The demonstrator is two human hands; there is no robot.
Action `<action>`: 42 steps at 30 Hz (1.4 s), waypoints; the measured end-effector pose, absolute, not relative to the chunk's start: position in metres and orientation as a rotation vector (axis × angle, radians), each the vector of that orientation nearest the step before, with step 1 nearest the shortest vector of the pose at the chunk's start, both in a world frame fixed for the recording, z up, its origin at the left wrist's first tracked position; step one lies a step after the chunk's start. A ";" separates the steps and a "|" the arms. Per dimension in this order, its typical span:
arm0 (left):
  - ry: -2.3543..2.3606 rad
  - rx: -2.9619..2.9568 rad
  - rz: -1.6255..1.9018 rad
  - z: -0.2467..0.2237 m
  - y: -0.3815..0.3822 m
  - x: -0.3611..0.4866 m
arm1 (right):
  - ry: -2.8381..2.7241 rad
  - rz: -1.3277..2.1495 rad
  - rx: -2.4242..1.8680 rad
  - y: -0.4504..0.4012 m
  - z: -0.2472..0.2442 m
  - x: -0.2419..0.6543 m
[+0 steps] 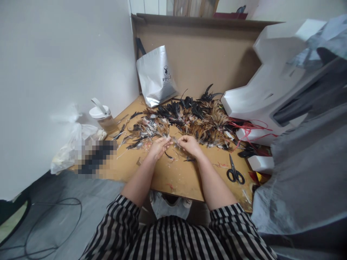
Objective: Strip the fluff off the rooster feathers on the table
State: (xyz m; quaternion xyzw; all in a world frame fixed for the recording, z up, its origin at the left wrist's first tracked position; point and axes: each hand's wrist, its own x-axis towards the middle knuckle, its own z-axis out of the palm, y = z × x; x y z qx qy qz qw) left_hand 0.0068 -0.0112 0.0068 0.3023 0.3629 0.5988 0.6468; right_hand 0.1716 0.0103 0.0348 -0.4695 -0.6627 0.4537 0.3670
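Brown, black and white feathers (207, 126) lie in a wide pile across the back half of the wooden table (173, 177). At the pile's front edge, my left hand (159, 147) is closed on a small tuft of feathers, its thumb and fingers pinched together. Just to its right, my right hand (189, 145) pinches a wispy grey feather between thumb and fingertips. A narrow gap separates the two hands. Black-handled scissors (235, 172) rest on the table to the right, blades pointing away from me.
A silver bag (155, 77) stands at the back. On the left are a lidded bottle (105, 117) and a plastic bag (66, 151). Red strings (251, 128), white foam (260, 164) and grey cloth (303, 173) are on the right.
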 end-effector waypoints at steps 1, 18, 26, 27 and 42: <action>0.810 0.679 1.369 0.007 -0.011 0.007 | -1.739 1.184 -1.189 0.009 0.035 0.171; 0.643 0.676 1.312 0.005 -0.010 -0.001 | -1.738 1.518 -1.082 0.011 0.033 0.174; 0.772 0.724 1.329 0.005 -0.010 0.003 | -1.527 1.696 -1.040 0.010 0.023 0.162; 0.807 0.741 1.333 0.005 -0.010 0.004 | -1.456 1.695 -1.034 0.011 0.024 0.162; 1.007 0.951 1.201 0.001 -0.012 0.015 | -1.216 1.419 -1.141 0.010 0.022 0.148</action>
